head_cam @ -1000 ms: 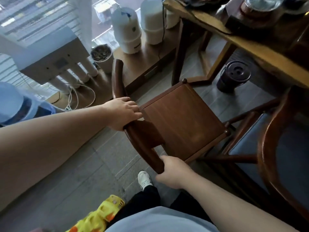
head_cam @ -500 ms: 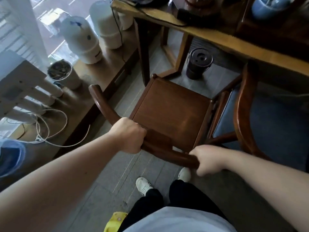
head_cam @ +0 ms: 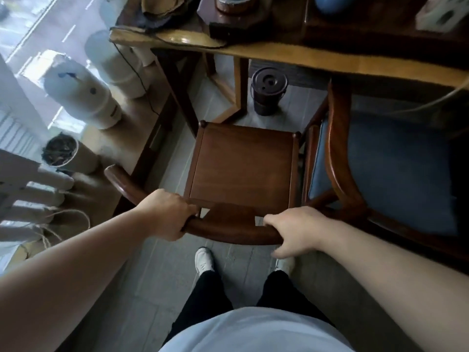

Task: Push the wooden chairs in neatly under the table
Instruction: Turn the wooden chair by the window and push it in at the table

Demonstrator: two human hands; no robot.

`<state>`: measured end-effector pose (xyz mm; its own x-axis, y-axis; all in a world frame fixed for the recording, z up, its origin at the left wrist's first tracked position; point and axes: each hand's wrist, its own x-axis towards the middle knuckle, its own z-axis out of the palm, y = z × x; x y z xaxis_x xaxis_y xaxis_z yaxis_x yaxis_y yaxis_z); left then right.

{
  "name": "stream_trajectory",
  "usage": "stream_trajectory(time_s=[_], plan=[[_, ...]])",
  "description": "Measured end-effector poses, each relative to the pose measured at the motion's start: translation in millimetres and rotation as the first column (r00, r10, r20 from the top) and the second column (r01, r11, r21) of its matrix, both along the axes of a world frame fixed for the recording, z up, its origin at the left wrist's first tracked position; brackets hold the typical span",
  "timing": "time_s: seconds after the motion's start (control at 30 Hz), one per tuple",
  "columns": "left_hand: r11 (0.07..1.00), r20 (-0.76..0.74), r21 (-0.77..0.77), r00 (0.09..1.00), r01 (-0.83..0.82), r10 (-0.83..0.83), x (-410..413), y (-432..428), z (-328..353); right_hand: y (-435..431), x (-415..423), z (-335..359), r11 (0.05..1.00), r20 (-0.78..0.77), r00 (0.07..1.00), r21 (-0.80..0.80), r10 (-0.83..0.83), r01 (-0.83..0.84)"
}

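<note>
- Wooden chair (head_cam: 242, 166): bare square seat at centre, front edge toward 12 o'clock and stopping just short of the table's edge; its curved back rail (head_cam: 228, 228) lies nearest me, at 6 o'clock of the seat.
- My left hand (head_cam: 167, 214): wrapped around the back rail at about 8 o'clock of the seat, fingers curled over the top.
- My right hand (head_cam: 295, 231): clamped on the same rail at about 4 o'clock of the seat, thumb below the rail.
- Table (head_cam: 304, 57): pale wooden top running across 12 to 2 o'clock, laden with dark, blurred items; its legs stand beyond the seat's front corners.
- Second chair (head_cam: 385, 171): blue-cushioned, with a curved wooden arm, just beside the first at 3 o'clock, partly under the table.
- Dark lidded pot (head_cam: 267, 94): upright on the floor under the table, at 12 o'clock of the seat.
- White canisters (head_cam: 81, 95): on a low wooden ledge at 10 o'clock.
- My white shoes (head_cam: 204, 260): on the grey floor at 6 o'clock, behind the rail.
</note>
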<state>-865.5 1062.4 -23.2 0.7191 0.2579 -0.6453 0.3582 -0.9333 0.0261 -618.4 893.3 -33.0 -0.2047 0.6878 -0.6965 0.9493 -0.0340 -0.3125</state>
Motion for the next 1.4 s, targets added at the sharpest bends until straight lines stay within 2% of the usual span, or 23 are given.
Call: stream_trajectory(time_s=[0.1, 0.2, 0.33, 0.43, 0.63, 0.87, 1.13, 1.4], plan=[[0.995, -0.005, -0.006, 0.995, 0.097, -0.097, 0.5, 10.2, -4.0, -6.4, -16.2, -0.8, 0.991, 0.089, 0.99, 0.084, -0.113, 0.106], [0.99, -0.001, -0.024, 0.99, 0.141, -0.141, -1.0, 11.4, -10.2, -10.1, -22.1, -2.0, 0.974, 0.144, 0.966, 0.1, -0.216, 0.203], [0.98, 0.036, -0.024, 0.98, 0.196, -0.195, -0.2, 16.9, -16.9, -4.5, -26.3, 0.2, 0.972, 0.23, 0.944, 0.059, -0.236, 0.228], [0.975, 0.06, -0.05, 0.975, 0.217, -0.214, -0.4, 19.5, -16.0, -5.4, -29.7, 3.5, 0.969, 0.262, 0.934, 0.092, -0.245, 0.228], [0.964, 0.038, 0.034, 0.963, 0.264, -0.266, -7.0, 55.2, -13.2, 16.9, -47.4, 3.2, 0.946, 0.198, 0.93, 0.159, -0.31, 0.282], [0.974, 0.031, 0.116, 0.98, 0.194, -0.198, -5.6, 110.5, -9.0, 61.0, -59.1, 3.5, 0.94, 0.151, 0.938, 0.196, -0.311, 0.28], [0.98, 0.161, 0.105, 0.969, 0.171, -0.187, 19.7, 82.4, -29.4, 50.0, -16.6, 10.5, 0.964, 0.248, 0.932, 0.106, -0.263, 0.244], [0.981, 0.128, 0.067, 0.974, 0.181, -0.188, 27.8, 93.2, -28.2, 56.5, -14.5, 13.3, 0.952, 0.232, 0.923, 0.088, -0.307, 0.295]])
